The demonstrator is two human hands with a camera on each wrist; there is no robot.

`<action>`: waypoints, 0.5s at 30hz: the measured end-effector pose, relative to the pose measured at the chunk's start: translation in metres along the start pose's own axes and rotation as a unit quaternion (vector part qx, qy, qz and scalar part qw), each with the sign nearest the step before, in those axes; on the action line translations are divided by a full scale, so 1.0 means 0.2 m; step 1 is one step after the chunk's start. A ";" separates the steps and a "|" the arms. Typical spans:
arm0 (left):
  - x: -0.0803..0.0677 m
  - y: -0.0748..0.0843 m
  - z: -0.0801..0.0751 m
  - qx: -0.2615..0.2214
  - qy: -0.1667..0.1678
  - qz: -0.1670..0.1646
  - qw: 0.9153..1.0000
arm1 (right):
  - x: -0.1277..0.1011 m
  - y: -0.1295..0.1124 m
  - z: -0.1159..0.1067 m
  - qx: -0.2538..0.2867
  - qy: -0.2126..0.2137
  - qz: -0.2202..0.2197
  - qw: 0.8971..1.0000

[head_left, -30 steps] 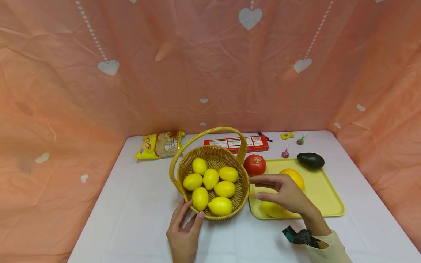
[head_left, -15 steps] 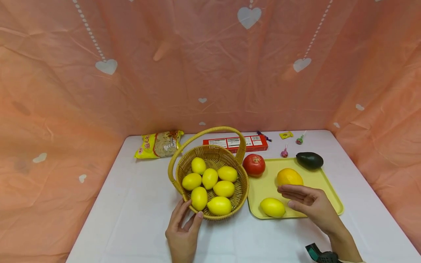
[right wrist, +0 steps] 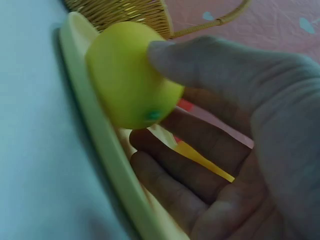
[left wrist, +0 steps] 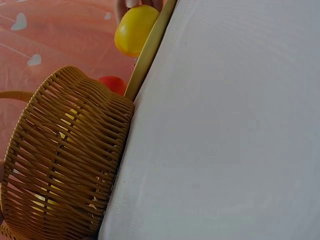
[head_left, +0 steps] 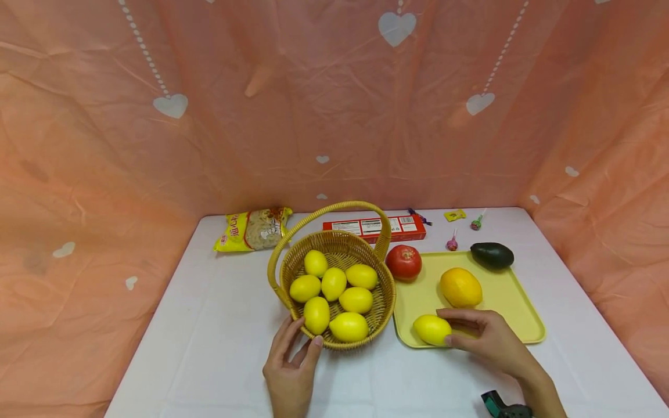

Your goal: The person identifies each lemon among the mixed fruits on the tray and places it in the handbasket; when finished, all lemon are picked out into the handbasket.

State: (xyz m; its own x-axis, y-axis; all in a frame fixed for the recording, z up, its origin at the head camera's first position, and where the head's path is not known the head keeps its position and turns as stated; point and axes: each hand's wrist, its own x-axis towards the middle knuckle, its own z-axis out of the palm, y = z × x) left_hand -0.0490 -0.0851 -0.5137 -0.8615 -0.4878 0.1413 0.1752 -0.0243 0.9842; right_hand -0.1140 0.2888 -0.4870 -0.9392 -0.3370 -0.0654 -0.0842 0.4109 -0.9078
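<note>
Yellow snack bag point(head_left: 254, 229) at the back left of the table has red characters printed on its left end, too small to read. Red flat box point(head_left: 374, 227) behind the basket carries white label panels with fine print and what looks like a barcode, none of it legible. Small yellow sachet point(head_left: 456, 215) near the back edge shows no readable print; wrist views show no writing.
</note>
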 end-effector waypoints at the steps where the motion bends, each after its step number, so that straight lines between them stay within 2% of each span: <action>1: 0.00 0.00 0.00 0.001 0.000 -0.001 1.000 | 0.00 0.00 0.00 -0.005 -0.007 0.005 1.000; 9: 0.00 0.00 0.00 0.002 0.000 -0.003 1.000 | 0.03 -0.02 0.02 0.028 -0.038 0.021 0.999; 12: 0.00 0.00 0.00 0.007 0.000 -0.006 1.000 | 0.03 -0.03 0.02 0.053 -0.025 0.016 0.998; 15: 0.00 0.01 0.00 0.010 0.000 -0.006 1.000 | 0.03 -0.05 0.01 0.069 -0.008 -0.015 0.997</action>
State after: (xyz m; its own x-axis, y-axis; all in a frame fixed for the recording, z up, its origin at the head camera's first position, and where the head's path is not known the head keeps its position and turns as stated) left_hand -0.0488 -0.0849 -0.5119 -0.8629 -0.4883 0.1303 0.1558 -0.0118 0.9877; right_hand -0.1183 0.2818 -0.4797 -0.9318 -0.3603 -0.0435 -0.0638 0.2807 -0.9577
